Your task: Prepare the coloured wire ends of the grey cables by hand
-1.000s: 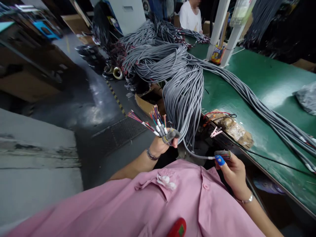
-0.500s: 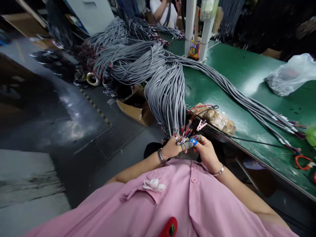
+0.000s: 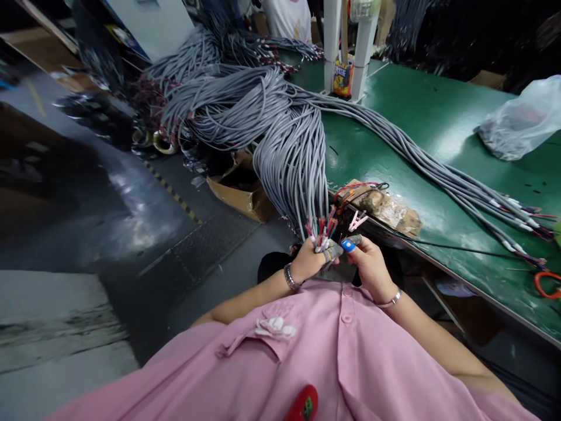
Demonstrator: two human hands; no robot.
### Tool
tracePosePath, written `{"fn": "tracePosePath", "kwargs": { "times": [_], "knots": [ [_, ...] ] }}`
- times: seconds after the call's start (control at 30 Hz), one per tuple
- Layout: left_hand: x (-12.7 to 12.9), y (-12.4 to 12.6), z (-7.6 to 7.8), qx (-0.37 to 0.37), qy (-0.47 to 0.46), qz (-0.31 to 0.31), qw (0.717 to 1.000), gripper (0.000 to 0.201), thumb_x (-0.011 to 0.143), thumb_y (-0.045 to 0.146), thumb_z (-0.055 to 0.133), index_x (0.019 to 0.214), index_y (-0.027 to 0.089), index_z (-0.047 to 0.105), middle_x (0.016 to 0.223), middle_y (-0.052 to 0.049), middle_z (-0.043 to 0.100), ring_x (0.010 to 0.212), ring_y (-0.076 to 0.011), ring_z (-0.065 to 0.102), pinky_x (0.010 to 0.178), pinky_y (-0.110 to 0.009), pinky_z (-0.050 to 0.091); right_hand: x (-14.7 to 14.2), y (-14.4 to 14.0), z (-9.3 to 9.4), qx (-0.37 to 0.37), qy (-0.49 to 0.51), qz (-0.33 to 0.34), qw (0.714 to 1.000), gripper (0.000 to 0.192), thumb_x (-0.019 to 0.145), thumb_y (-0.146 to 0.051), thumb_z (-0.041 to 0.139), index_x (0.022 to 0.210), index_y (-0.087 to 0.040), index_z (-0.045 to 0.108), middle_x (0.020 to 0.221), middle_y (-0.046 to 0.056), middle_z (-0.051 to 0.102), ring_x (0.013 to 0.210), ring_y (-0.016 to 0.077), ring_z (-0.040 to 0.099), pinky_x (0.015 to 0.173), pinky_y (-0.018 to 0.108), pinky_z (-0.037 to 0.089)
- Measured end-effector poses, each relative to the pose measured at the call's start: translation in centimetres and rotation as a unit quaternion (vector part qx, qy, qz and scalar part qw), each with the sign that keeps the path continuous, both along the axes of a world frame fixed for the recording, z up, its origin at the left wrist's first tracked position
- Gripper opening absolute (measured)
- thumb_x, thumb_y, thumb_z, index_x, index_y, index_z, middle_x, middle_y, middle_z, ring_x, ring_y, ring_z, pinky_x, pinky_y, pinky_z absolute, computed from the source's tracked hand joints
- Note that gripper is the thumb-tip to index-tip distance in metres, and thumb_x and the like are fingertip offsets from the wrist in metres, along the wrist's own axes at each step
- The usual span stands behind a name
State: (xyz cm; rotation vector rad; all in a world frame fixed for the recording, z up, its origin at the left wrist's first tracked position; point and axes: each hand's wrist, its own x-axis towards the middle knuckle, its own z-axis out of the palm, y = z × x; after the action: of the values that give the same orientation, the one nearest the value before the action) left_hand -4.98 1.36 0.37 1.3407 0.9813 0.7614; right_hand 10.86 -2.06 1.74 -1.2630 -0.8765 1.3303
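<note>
My left hand [image 3: 310,261] is closed around the ends of several grey cables [image 3: 294,155], where red and other coloured wires [image 3: 325,228] fan out above the fingers. The cables hang down to it from a large pile at the table edge. Just to its right, my right hand [image 3: 372,268] pinches thumb against forefinger close to the wire ends; what lies in the pinch is too small to make out. A blue cover [image 3: 348,245] sits on the right thumb, and grey covers wrap some fingers of both hands.
A pink clip [image 3: 357,220] and a taped cardboard piece [image 3: 385,207] lie at the edge of the green table [image 3: 394,105]. Another cable bundle [image 3: 421,155] crosses it. A plastic bag [image 3: 521,120] and orange-handled tool [image 3: 547,284] are at right; an open carton [image 3: 239,196] stands below.
My right hand has drawn slightly away to the right from the left hand, opening a small gap. The left hand keeps its hold on the cable ends. The view has shifted a little.
</note>
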Motion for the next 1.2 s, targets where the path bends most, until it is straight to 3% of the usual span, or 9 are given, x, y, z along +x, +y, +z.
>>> {"fn": "tracePosePath", "kwargs": {
  "times": [0.27, 0.37, 0.73, 0.87, 1.0, 1.2],
  "knots": [
    [0.7, -0.2, -0.1, -0.021, -0.107, 0.153, 0.982, 0.025, 0.074, 0.036, 0.069, 0.066, 0.013, 0.067, 0.057, -0.003, 0.063, 0.052, -0.0113, 0.056, 0.053, -0.023, 0.043, -0.5, -0.1, -0.9, 0.009, 0.039, 0.008, 0.999, 0.020, 0.073, -0.035, 0.074, 0.076, -0.018, 0.063, 0.059, -0.005, 0.052, 0.053, 0.0081, 0.041, 0.052, 0.023, 0.033],
    [0.9, -0.2, 0.0, -0.030, -0.132, 0.179, 0.974, 0.021, 0.072, 0.034, 0.070, 0.066, 0.013, 0.067, 0.054, -0.002, 0.061, 0.051, -0.0118, 0.055, 0.052, -0.024, 0.043, -0.7, -0.1, -0.9, 0.006, 0.034, 0.012, 0.999, 0.020, 0.074, -0.035, 0.074, 0.075, -0.018, 0.063, 0.059, -0.005, 0.052, 0.053, 0.0082, 0.040, 0.052, 0.023, 0.033],
    [1.0, 0.2, -0.7, -0.010, -0.094, 0.128, 0.987, 0.030, 0.075, 0.035, 0.068, 0.055, 0.014, 0.061, 0.052, -0.002, 0.058, 0.049, -0.0102, 0.052, 0.052, -0.024, 0.040, 0.5, -0.5, -0.9, 0.035, -0.002, 0.034, 0.999, 0.016, 0.077, -0.035, 0.072, 0.077, -0.020, 0.067, 0.064, -0.003, 0.056, 0.061, 0.0101, 0.046, 0.058, 0.024, 0.039],
    [0.9, 0.1, -0.9, -0.009, -0.068, 0.110, 0.992, 0.029, 0.075, 0.036, 0.069, 0.057, 0.014, 0.063, 0.053, -0.003, 0.060, 0.050, -0.0107, 0.053, 0.052, -0.024, 0.040, 1.5, -0.1, -1.0, -0.001, 0.069, 0.036, 0.997, 0.020, 0.079, -0.039, 0.068, 0.088, -0.021, 0.068, 0.074, -0.001, 0.061, 0.064, 0.0110, 0.050, 0.061, 0.025, 0.043],
    [0.7, -0.1, -0.2, -0.006, -0.027, 0.094, 0.995, 0.028, 0.073, 0.037, 0.070, 0.059, 0.014, 0.065, 0.054, -0.002, 0.061, 0.051, -0.0106, 0.053, 0.053, -0.023, 0.040, 2.2, 0.5, -1.1, -0.048, 0.141, 0.038, 0.988, 0.024, 0.077, -0.040, 0.070, 0.092, -0.022, 0.067, 0.086, 0.001, 0.065, 0.065, 0.0106, 0.054, 0.063, 0.025, 0.045],
    [0.6, -0.3, 1.2, -0.008, 0.018, 0.044, 0.999, 0.029, 0.073, 0.037, 0.071, 0.057, 0.014, 0.063, 0.056, -0.002, 0.061, 0.053, -0.0111, 0.054, 0.052, -0.023, 0.040, 2.5, 0.9, -1.0, -0.019, 0.012, 0.060, 0.998, 0.027, 0.079, -0.045, 0.068, 0.085, -0.019, 0.066, 0.076, 0.000, 0.064, 0.063, 0.0104, 0.052, 0.060, 0.024, 0.042]
  ]
}}
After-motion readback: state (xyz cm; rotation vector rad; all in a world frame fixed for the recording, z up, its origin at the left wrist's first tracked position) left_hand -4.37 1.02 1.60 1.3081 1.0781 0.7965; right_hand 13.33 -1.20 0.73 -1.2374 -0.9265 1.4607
